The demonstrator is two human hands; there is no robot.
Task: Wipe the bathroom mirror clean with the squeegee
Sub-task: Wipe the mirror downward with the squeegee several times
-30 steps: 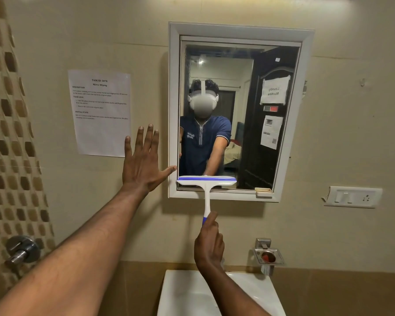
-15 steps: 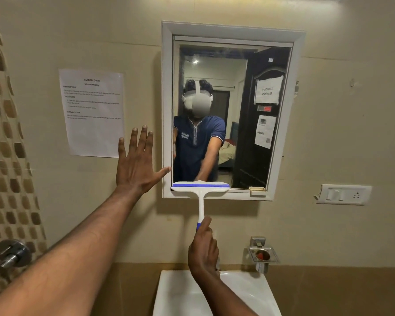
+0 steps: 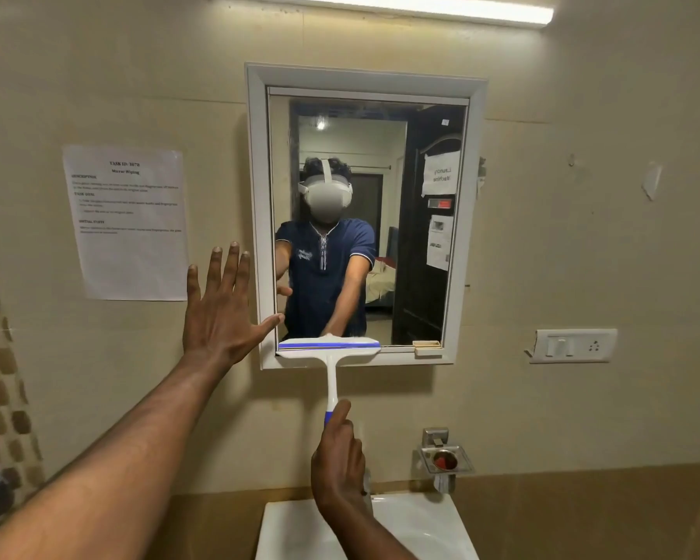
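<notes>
Something red is kept in the soap dish (image 3: 445, 459). "TASK ID" and "Mirror Wiping" are printed on the paper (image 3: 126, 222). The squeegee (image 3: 329, 349) is held by the right hand (image 3: 337, 466) fingers at the mirror (image 3: 380, 220) bottom; the left hand (image 3: 219, 313) fingers are spread wide.

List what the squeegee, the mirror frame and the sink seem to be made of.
Squeegee: likely moulded plastic, smooth white with a blue strip at the blade and a blue grip end. Mirror frame: white, matte, stepped profile; painted wood or plastic, cannot tell which. Sink: glossy white, probably glazed ceramic.

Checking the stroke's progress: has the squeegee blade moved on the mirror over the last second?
Yes. The squeegee has slid down: its blade was above the mirror frame's bottom rail, and now overlaps it.
</notes>
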